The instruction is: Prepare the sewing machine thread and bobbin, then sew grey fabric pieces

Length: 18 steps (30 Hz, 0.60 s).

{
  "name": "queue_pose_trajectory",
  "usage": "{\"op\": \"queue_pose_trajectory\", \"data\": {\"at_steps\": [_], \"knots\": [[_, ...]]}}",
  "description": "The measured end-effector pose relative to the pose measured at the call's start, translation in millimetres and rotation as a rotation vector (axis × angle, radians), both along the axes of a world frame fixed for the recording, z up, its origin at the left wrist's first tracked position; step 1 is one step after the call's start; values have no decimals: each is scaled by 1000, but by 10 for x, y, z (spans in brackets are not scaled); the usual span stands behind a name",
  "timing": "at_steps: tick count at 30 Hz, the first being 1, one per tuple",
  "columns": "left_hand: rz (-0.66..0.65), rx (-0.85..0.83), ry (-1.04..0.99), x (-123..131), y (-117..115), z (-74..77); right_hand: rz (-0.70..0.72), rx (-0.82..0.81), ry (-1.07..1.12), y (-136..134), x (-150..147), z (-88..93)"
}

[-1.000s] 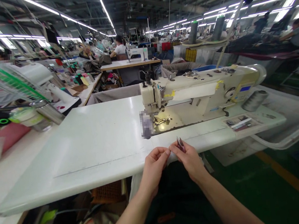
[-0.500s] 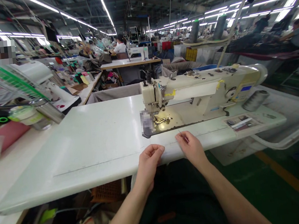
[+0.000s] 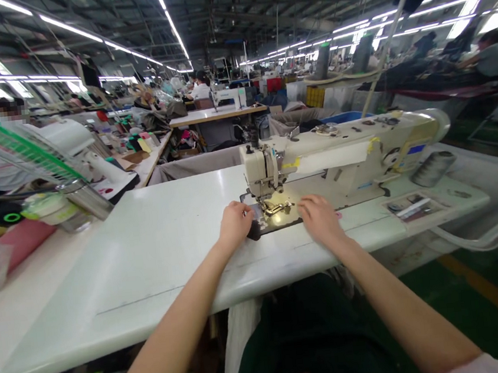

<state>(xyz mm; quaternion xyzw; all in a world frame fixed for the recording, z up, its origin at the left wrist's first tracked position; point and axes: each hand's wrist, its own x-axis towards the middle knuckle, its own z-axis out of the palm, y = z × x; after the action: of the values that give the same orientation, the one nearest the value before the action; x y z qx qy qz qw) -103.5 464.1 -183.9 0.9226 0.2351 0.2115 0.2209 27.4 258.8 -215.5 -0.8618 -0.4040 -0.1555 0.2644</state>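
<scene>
A cream industrial sewing machine (image 3: 343, 156) stands on a white worktable (image 3: 157, 243). My left hand (image 3: 234, 222) rests just left of the needle and presser foot (image 3: 274, 207), fingers curled against a small blurred piece on the lit machine bed. My right hand (image 3: 320, 217) lies on the bed to the right of the presser foot, fingers curled down; a bit of pink shows at its far side. What either hand holds is hidden.
A small tray with tools (image 3: 406, 205) sits on the table right of the machine, a grey thread cone (image 3: 433, 168) beyond it. A fan with a green guard (image 3: 13, 146) and a metal cup (image 3: 85, 200) stand at the left. Other sewing stations and people fill the background.
Both hands moved forward from the table's near edge to the machine bed, either side of the presser foot. The small snips seen in my right hand earlier are no longer visible.
</scene>
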Motion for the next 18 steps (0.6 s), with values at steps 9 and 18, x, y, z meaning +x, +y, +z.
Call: {"op": "queue_pose_trajectory", "data": {"at_steps": [9,18], "knots": [[6,-8,11,343,137,-184,22,-12,179,928,109,-25],[-77,-37,-3,387,190,-263,106,122,385,949,223,-138]]}}
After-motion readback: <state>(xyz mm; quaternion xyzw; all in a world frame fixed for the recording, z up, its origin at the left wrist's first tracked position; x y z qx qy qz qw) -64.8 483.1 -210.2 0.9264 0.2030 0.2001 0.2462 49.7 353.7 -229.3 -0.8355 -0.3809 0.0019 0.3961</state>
